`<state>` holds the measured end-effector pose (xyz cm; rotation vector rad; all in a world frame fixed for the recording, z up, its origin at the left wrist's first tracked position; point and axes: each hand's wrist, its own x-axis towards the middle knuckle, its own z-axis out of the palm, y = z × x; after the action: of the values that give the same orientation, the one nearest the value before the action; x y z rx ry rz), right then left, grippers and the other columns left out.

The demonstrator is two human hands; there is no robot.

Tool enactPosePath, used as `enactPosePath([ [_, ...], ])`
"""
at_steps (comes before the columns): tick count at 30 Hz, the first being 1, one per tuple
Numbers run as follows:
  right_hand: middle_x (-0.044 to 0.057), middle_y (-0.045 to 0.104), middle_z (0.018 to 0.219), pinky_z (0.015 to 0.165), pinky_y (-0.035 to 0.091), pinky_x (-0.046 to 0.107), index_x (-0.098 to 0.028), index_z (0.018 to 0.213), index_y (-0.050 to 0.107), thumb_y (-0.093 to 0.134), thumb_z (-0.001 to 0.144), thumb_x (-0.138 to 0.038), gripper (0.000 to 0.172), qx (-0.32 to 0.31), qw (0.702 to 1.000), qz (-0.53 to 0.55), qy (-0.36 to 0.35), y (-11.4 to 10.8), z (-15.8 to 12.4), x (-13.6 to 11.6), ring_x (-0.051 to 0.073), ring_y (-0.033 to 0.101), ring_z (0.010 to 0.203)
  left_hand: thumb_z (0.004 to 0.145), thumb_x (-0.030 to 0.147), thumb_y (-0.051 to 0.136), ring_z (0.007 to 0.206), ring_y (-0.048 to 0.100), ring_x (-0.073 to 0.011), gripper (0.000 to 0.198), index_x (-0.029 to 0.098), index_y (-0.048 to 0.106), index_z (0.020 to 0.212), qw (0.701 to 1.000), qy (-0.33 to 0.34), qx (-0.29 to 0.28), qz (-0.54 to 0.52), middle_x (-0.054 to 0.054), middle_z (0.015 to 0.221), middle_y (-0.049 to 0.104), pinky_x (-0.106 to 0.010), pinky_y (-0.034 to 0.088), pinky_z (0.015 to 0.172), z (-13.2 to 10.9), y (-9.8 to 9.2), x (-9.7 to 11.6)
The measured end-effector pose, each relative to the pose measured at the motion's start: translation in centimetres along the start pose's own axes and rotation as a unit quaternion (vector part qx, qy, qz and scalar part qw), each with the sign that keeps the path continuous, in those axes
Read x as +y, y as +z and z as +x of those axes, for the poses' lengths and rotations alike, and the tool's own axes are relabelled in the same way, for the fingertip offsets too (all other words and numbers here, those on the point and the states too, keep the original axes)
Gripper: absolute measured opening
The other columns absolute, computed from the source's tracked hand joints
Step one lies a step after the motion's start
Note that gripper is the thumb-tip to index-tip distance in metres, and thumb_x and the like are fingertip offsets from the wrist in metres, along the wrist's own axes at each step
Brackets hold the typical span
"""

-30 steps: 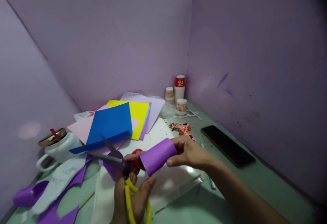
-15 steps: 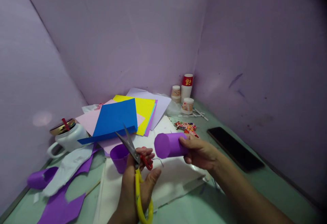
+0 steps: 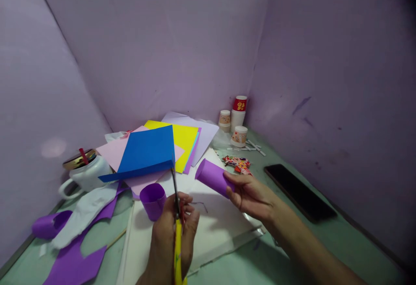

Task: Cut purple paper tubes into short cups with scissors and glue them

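Observation:
My left hand is closed round a pair of scissors with one yellow and one red handle; the blades point up and are seen nearly edge-on. My right hand pinches a purple paper tube at its near end, holding it tilted above a white pad. Just left of the scissors, a second, shorter purple paper tube stands upright on the pad. A thin dark scrap shows beside my left fingers.
Coloured sheets, a blue one on top, lie behind the pad. A white mug, cut purple paper and a white cloth-like piece are at left. Paper cups stand at back right; a phone lies at right.
The tube in my right hand has tipped, its far end rising and turning away. The scissors have rotated edge-on in my left hand, their blades now looking closed together.

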<state>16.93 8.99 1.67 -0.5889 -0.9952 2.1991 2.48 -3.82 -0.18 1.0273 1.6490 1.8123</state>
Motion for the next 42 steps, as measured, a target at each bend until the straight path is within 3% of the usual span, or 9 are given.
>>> enactPosePath([
  [4,0.002,0.067,0.069,0.041,0.057,0.014,-0.012,0.083,0.068,0.08,0.068,-0.019,0.02,0.036,0.999,-0.022,0.023,0.8,-0.9,-0.4,0.009,0.062,0.054,0.074,0.042,0.066,0.078,0.063,-0.0199,0.028,0.024,0.055,0.094,1.0,-0.003,-0.006,0.021,-0.005,0.091,0.067,-0.032,0.049,0.073,0.0,0.1,0.0],
  [12,0.006,0.07,0.081,0.051,0.056,0.022,-0.014,0.092,0.07,0.08,0.065,-0.033,0.034,0.119,0.979,-0.122,-0.115,2.2,-1.5,-0.1,0.016,0.064,0.072,0.076,0.04,0.062,0.069,0.064,-0.0197,0.021,0.026,0.06,0.091,0.987,0.015,0.026,0.158,-0.003,0.084,0.071,-0.029,0.046,0.063,-0.5,-0.2,1.1],
  [17,0.005,0.067,0.074,0.053,0.056,0.027,-0.015,0.088,0.072,0.074,0.069,-0.039,0.03,0.13,0.953,-0.207,-0.176,3.6,-2.3,0.9,0.017,0.06,0.069,0.075,0.045,0.065,0.075,0.065,-0.0212,0.029,0.024,0.059,0.094,0.995,-0.008,0.009,0.098,-0.005,0.086,0.069,-0.029,0.047,0.063,-0.3,-0.3,0.6],
  [24,0.001,0.06,0.058,0.046,0.043,0.026,-0.017,0.076,0.072,0.069,0.07,-0.035,0.019,0.13,0.896,-0.38,-0.19,3.8,-4.5,-0.4,0.014,0.051,0.05,0.068,0.058,0.073,0.065,0.067,-0.0182,0.052,0.021,0.05,0.097,0.974,-0.148,-0.071,-0.158,-0.002,0.074,0.067,-0.028,0.051,0.056,0.9,-0.2,0.2],
  [32,-0.002,0.066,0.063,0.053,0.043,0.022,-0.02,0.072,0.071,0.066,0.081,-0.02,0.011,-0.058,0.797,-0.546,-0.254,3.2,-5.4,-0.8,0.011,0.055,0.054,0.074,0.043,0.074,0.064,0.065,-0.0152,0.041,0.021,0.051,0.099,0.943,-0.213,-0.121,-0.227,0.003,0.071,0.065,-0.03,0.053,0.065,0.4,0.5,1.3],
  [35,-0.001,0.067,0.065,0.053,0.046,0.025,-0.022,0.076,0.07,0.072,0.078,-0.022,0.002,-0.035,0.746,-0.574,-0.335,3.2,-5.7,-0.7,0.013,0.057,0.055,0.07,0.037,0.077,0.069,0.066,-0.0167,0.043,0.02,0.05,0.099,0.926,-0.241,-0.118,-0.268,0.001,0.073,0.067,-0.031,0.053,0.068,0.3,1.1,1.3],
  [37,0.003,0.071,0.083,0.064,0.051,0.031,-0.024,0.092,0.069,0.077,0.073,-0.026,0.02,0.025,0.722,-0.566,-0.398,3.1,-5.8,-0.7,0.019,0.064,0.071,0.067,0.035,0.078,0.07,0.065,-0.0167,0.043,0.019,0.05,0.096,0.914,-0.256,-0.108,-0.297,0.0,0.076,0.067,-0.031,0.053,0.067,0.5,1.5,1.2],
  [39,0.007,0.067,0.109,0.081,0.051,0.039,-0.028,0.11,0.063,0.08,0.07,-0.029,0.044,0.113,0.725,-0.518,-0.439,3.1,-5.7,-0.7,0.027,0.061,0.101,0.064,0.032,0.08,0.07,0.064,-0.0168,0.042,0.019,0.051,0.091,0.904,-0.268,-0.093,-0.319,-0.001,0.078,0.066,-0.031,0.053,0.064,0.8,2.0,1.3],
  [42,0.01,0.05,0.136,0.098,0.044,0.045,-0.029,0.125,0.049,0.083,0.063,-0.037,0.071,0.179,0.816,-0.374,-0.402,2.8,-4.8,-0.5,0.03,0.046,0.126,0.059,0.027,0.08,0.071,0.064,-0.0184,0.04,0.018,0.054,0.088,0.895,-0.276,-0.08,-0.34,0.0,0.077,0.064,-0.033,0.054,0.063,1.2,2.7,1.6],
])
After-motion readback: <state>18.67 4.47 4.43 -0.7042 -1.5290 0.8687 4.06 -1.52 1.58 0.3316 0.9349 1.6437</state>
